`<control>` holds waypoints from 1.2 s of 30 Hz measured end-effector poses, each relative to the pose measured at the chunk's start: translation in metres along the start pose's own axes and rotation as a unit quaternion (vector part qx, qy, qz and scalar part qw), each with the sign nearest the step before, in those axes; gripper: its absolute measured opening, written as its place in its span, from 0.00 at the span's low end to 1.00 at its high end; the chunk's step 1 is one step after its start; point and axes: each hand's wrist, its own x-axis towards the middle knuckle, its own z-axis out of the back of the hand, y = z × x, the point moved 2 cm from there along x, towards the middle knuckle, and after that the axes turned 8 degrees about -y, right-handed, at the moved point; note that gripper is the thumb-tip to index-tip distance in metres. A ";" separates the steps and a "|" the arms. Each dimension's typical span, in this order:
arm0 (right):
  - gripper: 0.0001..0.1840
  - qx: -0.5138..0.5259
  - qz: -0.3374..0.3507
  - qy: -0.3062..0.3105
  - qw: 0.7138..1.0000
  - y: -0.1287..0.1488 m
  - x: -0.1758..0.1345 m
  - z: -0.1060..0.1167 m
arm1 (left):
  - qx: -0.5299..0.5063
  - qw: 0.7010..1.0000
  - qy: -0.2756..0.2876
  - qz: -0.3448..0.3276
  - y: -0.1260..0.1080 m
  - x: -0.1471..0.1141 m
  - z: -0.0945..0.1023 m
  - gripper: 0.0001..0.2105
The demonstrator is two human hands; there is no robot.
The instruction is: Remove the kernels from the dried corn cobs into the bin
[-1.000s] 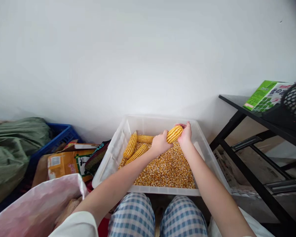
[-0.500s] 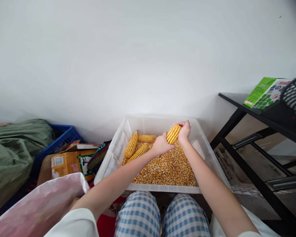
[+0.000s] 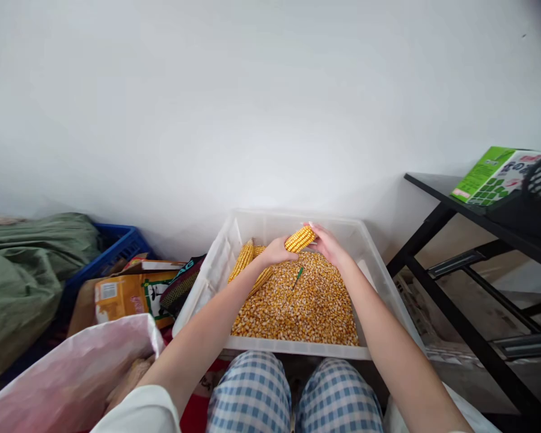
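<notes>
A yellow corn cob [image 3: 300, 239], covered in kernels, is held slightly tilted above the plastic bin [image 3: 297, 345]. My left hand [image 3: 276, 250] grips its left end, thumb along the near side. At the other end, the fingers of my right hand [image 3: 326, 243] close around the tip, partly hidden behind it. Loose corn kernels [image 3: 306, 307] cover the bin's floor. On them lies a thin tool with a green handle [image 3: 299, 273], probably a screwdriver. More cobs, such as this corn cob [image 3: 241, 260], rest at the bin's left, partly behind my left hand and forearm.
A pink-and-white sack [image 3: 76, 367] stands open at the front left. Beyond it are an orange package [image 3: 121, 296] and a blue crate [image 3: 121, 240] under green cloth [image 3: 40, 258]. Right of the bin, a black metal rack [image 3: 426, 240] carries a green-and-white box [image 3: 491, 174].
Both hands have shifted left with the corn cob, which now lies flatter. The green-handled tool on the kernels has come into view below them.
</notes>
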 end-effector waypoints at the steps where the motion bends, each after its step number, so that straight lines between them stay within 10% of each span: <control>1: 0.22 -0.009 0.006 0.002 1.000 -0.001 -0.001 -0.001 | -0.005 1.000 0.007 0.005 0.000 0.000 0.003 0.22; 36: 0.16 -0.060 0.030 -0.107 0.992 -0.034 0.003 -0.008 | -0.055 0.990 0.106 0.068 0.015 -0.006 0.012 0.19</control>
